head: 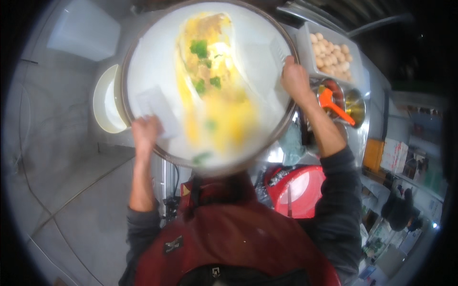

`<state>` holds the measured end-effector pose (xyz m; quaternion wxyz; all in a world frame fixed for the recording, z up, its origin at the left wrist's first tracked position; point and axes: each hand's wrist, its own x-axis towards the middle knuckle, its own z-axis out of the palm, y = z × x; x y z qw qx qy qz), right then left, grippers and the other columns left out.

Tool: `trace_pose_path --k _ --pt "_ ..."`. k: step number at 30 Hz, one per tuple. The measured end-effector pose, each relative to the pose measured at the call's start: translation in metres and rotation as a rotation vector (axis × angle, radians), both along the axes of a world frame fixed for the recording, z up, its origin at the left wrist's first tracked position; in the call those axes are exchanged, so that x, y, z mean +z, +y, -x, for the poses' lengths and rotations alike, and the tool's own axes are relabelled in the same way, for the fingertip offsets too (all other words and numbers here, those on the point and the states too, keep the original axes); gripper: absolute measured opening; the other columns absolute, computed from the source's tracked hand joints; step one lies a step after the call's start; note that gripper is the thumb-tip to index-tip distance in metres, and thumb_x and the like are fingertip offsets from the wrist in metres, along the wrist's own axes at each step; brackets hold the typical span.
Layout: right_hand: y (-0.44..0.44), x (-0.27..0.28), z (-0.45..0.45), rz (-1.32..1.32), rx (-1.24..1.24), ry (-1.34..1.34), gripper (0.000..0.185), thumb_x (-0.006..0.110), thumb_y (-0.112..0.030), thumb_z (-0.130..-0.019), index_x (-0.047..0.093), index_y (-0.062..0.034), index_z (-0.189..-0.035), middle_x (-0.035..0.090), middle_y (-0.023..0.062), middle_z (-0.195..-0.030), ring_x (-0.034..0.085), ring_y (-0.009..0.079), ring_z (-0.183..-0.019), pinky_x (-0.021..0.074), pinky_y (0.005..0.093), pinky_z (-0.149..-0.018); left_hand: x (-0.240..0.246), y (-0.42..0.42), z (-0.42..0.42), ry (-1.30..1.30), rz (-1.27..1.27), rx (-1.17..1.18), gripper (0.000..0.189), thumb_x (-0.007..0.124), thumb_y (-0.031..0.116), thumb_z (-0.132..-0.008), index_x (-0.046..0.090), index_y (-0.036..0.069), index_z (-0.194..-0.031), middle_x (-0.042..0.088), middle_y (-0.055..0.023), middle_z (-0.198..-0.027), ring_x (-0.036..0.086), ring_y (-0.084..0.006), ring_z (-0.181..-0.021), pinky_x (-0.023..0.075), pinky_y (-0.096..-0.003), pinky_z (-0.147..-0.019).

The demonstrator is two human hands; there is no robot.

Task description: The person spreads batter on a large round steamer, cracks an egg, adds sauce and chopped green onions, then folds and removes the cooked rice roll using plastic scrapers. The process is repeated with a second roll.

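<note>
My left hand grips a flat, pale rectangular scraper over the lower left of a large round griddle. By the griddle's right rim, my right hand is closed on a second scraper, whose blade looks slotted but is blurred. Between the two scrapers lies a long folded crepe with yellow egg. Green leaves are scattered on it. Its near end is smeared by blur or steam, so the edge there is hard to make out. Neither blade visibly touches the crepe.
At the upper right stands a white bin of eggs. Below it are metal bowls and an orange-handled tool. A cream tub sits against the griddle's left side. Beneath the counter is a red bucket.
</note>
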<state>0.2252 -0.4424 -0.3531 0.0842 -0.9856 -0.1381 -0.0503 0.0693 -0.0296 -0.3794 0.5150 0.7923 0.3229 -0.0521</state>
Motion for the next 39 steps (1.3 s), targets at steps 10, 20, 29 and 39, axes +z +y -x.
trace_pose_path --k 10,20,29,39 --pt "0.093 0.001 0.159 -0.187 -0.118 0.23 0.027 0.047 0.0 -0.084 0.049 0.0146 -0.106 0.064 0.0282 -0.07 0.065 0.0449 -0.065 0.0527 0.0528 -0.059 -0.038 -0.029 0.041 -0.005 -0.042 -0.25 0.025 0.053 0.012 -0.094 0.061 -0.008 -0.083 0.063 -0.0119 -0.071 0.065 -0.0182 -0.062 0.0579 -0.0307 -0.057" --pt "0.129 -0.001 0.191 -0.273 -0.219 0.191 0.031 0.043 -0.001 -0.087 0.043 0.016 -0.112 0.063 0.0318 -0.071 0.063 0.0485 -0.067 0.0511 0.0538 -0.063 -0.095 -0.018 0.048 -0.09 -0.131 -0.269 0.022 0.054 0.013 -0.092 0.064 -0.007 -0.092 0.066 -0.0101 -0.073 0.064 -0.0172 -0.06 0.0548 -0.0315 -0.055" --pt "0.107 -0.035 0.012 -0.462 -0.384 0.144 0.034 0.048 -0.003 -0.088 0.044 0.0123 -0.118 0.064 0.0319 -0.081 0.063 0.0487 -0.081 0.0494 0.0527 -0.074 -0.056 0.046 -0.123 -0.131 -0.025 0.029 0.021 0.055 0.007 -0.09 0.063 -0.01 -0.082 0.065 -0.0129 -0.071 0.064 -0.0177 -0.06 0.0557 -0.0307 -0.054" --pt "0.17 -0.058 -0.121 -0.578 -0.256 0.024 0.029 0.052 -0.004 -0.086 0.049 0.0068 -0.112 0.064 0.0284 -0.075 0.062 0.0478 -0.074 0.0484 0.0526 -0.07 -0.044 -0.027 -0.258 -0.142 0.175 -0.001 0.02 0.058 0.007 -0.086 0.064 -0.009 -0.075 0.065 -0.0134 -0.069 0.064 -0.019 -0.06 0.0554 -0.0307 -0.053"
